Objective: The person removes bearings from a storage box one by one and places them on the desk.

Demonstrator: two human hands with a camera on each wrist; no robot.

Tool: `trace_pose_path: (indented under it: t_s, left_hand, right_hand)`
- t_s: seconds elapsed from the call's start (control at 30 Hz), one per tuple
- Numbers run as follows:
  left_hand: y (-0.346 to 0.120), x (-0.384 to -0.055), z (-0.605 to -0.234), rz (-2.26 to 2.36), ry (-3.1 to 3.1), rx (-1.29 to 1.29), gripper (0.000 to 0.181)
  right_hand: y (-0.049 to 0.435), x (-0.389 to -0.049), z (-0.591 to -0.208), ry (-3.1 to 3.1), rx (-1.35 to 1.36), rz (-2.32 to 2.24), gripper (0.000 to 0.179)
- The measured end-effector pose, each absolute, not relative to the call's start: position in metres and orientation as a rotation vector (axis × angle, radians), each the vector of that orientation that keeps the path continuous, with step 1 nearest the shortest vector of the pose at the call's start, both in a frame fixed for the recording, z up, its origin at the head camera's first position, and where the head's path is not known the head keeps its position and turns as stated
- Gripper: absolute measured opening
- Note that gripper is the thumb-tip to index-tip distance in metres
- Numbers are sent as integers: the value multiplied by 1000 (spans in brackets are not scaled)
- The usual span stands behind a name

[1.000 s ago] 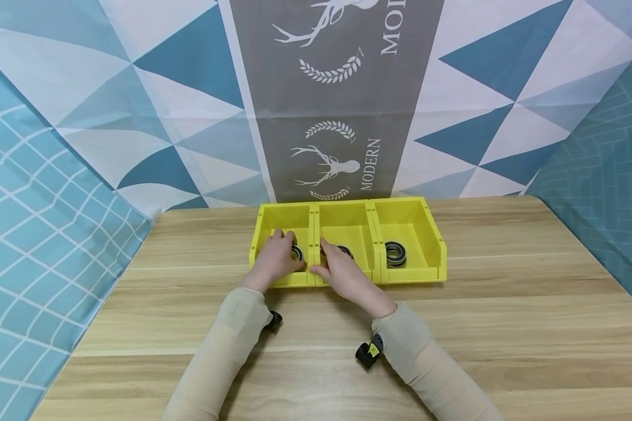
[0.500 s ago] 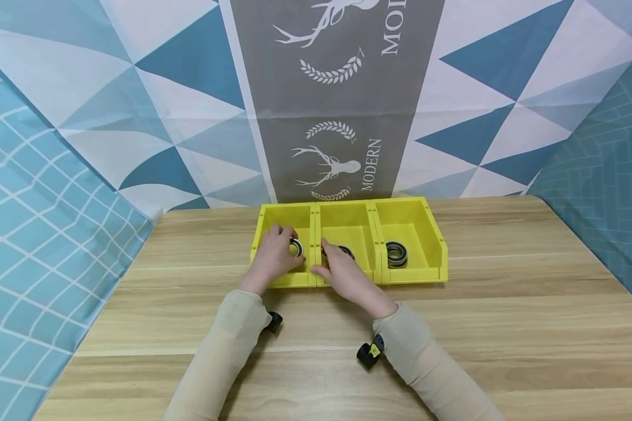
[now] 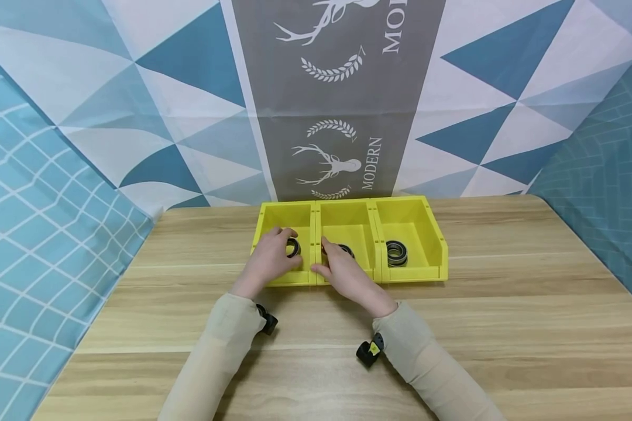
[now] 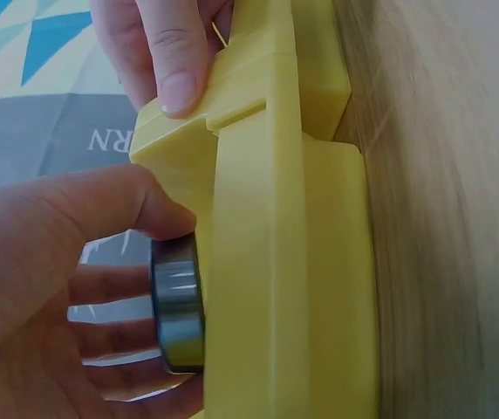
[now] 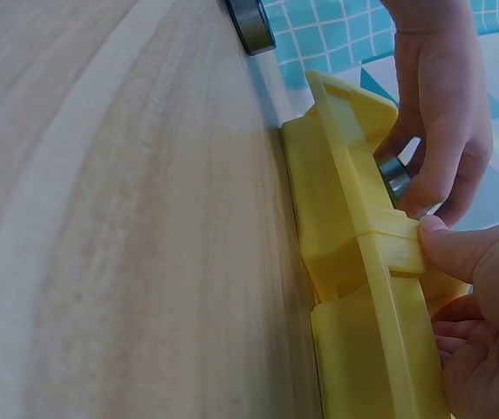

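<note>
In the head view, my left hand [image 3: 268,257] reaches into the left yellow bin [image 3: 287,210] and holds a ball bearing [image 3: 294,248]. The left wrist view shows the bearing [image 4: 178,301] on edge between thumb and fingers, its shiny steel outer side close against the bin's front wall. My right hand [image 3: 344,273] grips the divider where the left bin meets the middle bin [image 3: 347,213]. In the right wrist view its thumb rests on the front corner of the joined rims, its fingers partly hidden behind. Another bearing [image 3: 346,250] lies in the middle bin, partly covered by this hand.
The right bin [image 3: 413,234] contains bearings [image 3: 396,254] that look stacked near its left wall. All the bins stand side by side at the back of the wooden table [image 3: 316,351], before a patterned cloth backdrop [image 3: 342,99].
The left hand has raised and tilted the bearing in the left bin, and has shifted slightly left. The right hand stays in place on the divider.
</note>
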State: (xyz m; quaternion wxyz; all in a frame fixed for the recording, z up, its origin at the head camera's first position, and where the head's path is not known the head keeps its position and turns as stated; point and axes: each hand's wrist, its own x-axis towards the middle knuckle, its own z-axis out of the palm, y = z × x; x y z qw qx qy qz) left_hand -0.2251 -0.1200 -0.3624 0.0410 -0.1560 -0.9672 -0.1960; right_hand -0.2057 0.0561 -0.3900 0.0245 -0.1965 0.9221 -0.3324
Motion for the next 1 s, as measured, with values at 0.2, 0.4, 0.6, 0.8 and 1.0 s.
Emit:
trace_pose_path:
  t_s: [0.2,0.4,0.6,0.8,1.0]
  left_hand:
    - [-121,-218,-358,-538,-2972,-547,44]
    - [-122,-208,-357,-554,-2958,-586,42]
    - [-121,-201,-358,-473,-2929,-607,40]
    - [-121,-197,-358,-434,-2927,-574,35]
    - [-121,-193,-357,-400,-2925,-584,34]
  right_hand:
    - [56,-205,-388,2850,-599,-1023,69]
    - [56,-204,-388,2848,-603,-1021,69]
    - [57,-203,-388,2850,-591,-1026,69]
    - [56,-204,-389,2847,-602,-1023,69]
    - [55,-204,-391,2861,-612,-1022,68]
